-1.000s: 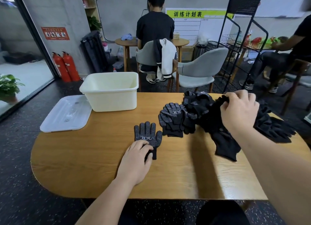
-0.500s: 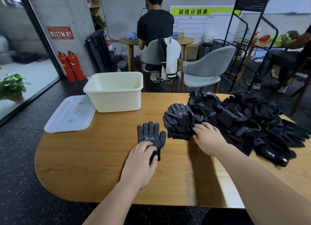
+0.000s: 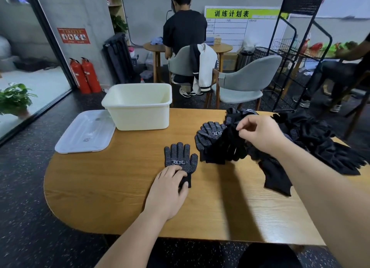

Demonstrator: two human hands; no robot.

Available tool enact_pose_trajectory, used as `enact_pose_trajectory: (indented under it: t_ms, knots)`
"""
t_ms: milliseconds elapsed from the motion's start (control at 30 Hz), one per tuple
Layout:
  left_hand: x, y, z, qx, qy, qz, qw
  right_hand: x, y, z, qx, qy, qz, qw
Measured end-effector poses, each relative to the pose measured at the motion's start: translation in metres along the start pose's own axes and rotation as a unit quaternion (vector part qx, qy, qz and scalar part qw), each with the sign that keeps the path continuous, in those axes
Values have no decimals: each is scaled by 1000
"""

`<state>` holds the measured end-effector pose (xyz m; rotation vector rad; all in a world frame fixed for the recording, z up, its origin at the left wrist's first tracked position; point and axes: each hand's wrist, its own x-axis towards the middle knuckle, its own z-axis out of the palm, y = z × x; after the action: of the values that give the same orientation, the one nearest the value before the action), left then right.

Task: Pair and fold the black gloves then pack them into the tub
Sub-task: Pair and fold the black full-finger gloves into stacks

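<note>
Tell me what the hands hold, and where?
The right hand pinches a black glove from the pile by its edge; the left hand presses the dotted glove at its cuff.

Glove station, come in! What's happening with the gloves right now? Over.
Left hand presses flat glove on table. Right hand pinches second glove at pile. Tub looks empty, nothing blocking.
</note>
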<state>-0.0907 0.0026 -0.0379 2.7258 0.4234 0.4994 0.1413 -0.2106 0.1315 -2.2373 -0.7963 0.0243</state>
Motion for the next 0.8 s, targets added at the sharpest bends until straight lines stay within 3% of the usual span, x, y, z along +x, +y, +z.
enact_pose_trajectory:
  t_ms: [233, 467, 567, 633, 733, 800]
  knots:
    - [-3, 1, -2, 4, 12, 0, 1000, 24, -29, -31, 94, -12, -18, 995]
    - [-4, 2, -3, 0, 24, -4, 1000, 9, -60, -29, 65, 66, -157, 983]
    - [-4, 2, -2, 8, 15, -7, 1000, -17, -56, -2, 5, 8, -199, 980]
    - [-4, 2, -2, 13, 18, -9, 1000, -40, -35, 31, -75, -90, -204, 972]
    - [-4, 1, 1, 10, 31, -7, 999, -74, 6, 86, -198, -252, -176, 931]
    - [-4, 0, 2, 17, 40, -2, 999, -89, 28, 110, -193, -245, -178, 933]
